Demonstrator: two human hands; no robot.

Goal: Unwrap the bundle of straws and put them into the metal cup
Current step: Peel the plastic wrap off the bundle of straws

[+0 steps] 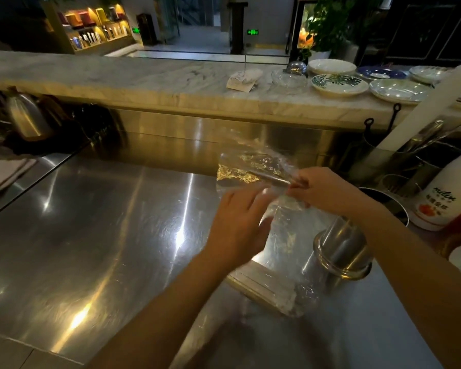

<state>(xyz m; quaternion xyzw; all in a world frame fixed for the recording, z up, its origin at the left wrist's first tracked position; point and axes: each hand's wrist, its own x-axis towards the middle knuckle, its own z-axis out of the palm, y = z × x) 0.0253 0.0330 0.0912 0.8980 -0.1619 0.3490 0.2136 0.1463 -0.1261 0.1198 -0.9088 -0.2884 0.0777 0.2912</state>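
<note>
While the right hand (pixel 322 187) pinches the clear plastic wrapper (pixel 261 169) of the straw bundle (pixel 280 262), the left hand (pixel 237 225) grips it lower, beside the metal cup (pixel 341 251) on the steel counter (pixel 91 222).

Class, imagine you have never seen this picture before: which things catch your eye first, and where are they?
First come the two hands at centre right, the left hand and right hand pulling at a clear plastic wrapper above the shiny steel counter. Just below the right forearm stands a metal cup. Behind, plates line the marble ledge at upper right.
</note>
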